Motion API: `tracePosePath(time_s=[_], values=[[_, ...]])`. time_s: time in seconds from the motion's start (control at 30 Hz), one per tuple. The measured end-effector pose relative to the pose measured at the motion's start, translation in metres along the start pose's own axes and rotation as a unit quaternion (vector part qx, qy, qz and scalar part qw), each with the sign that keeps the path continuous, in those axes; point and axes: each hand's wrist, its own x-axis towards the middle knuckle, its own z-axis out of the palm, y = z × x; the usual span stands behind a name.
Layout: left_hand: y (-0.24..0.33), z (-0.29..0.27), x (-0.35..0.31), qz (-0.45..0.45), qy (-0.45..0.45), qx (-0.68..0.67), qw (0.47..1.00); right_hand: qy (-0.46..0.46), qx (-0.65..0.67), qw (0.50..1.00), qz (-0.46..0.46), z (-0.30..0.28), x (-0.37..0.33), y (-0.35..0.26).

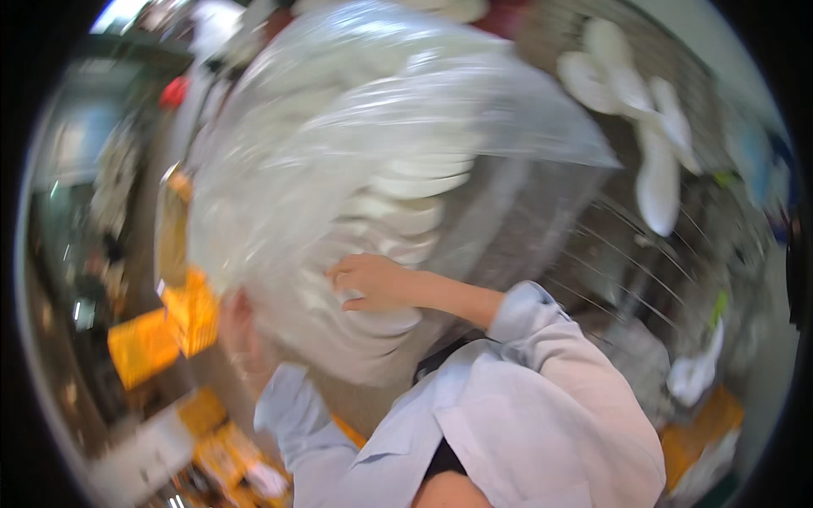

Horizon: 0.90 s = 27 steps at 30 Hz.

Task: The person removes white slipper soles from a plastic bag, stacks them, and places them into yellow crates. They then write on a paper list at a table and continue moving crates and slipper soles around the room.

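Observation:
A large clear plastic bag (542, 110) takes up the middle of the head view, its mouth lying open toward me. Inside it, white shoe soles (406, 218) are packed in a curved, overlapping row. My right hand (368, 281) reaches into the opening, its fingers bent round the edge of one white sole near the front of the row. My left hand (241, 326) is at the bag's near left side, by the plastic. Motion smears its fingers, so its grip is unclear.
Several loose white soles (659, 182) lie at the right on a wire rack (627, 271). Yellow baskets (144, 345) stand to the left, with more yellow items (224, 449) at the lower left. A crumpled white piece (696, 368) lies at the lower right.

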Motion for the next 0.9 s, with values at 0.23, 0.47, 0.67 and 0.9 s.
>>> tracePosePath(time_s=[0.23, 0.47, 0.67, 0.9], values=[[0.105, 0.192, -0.108, 0.128, -0.267, -0.164, 0.941, 0.450, -0.617, 0.509, 0.398, -0.344, -0.260, 0.091], [0.133, 0.435, -0.233, -0.444, -0.742, -0.325, 0.382, 0.310, 0.120, 0.876, 0.349, -0.384, -0.361, 0.074], [0.074, 0.400, -0.304, -0.486, -0.763, -0.206, 0.373, 0.382, -0.092, 0.692, 0.606, -0.460, -0.349, 0.133], [0.105, 0.404, -0.302, -0.480, -0.716, -0.034, 0.506, 0.393, -0.023, 0.858, 0.329, -0.446, -0.358, 0.098]])
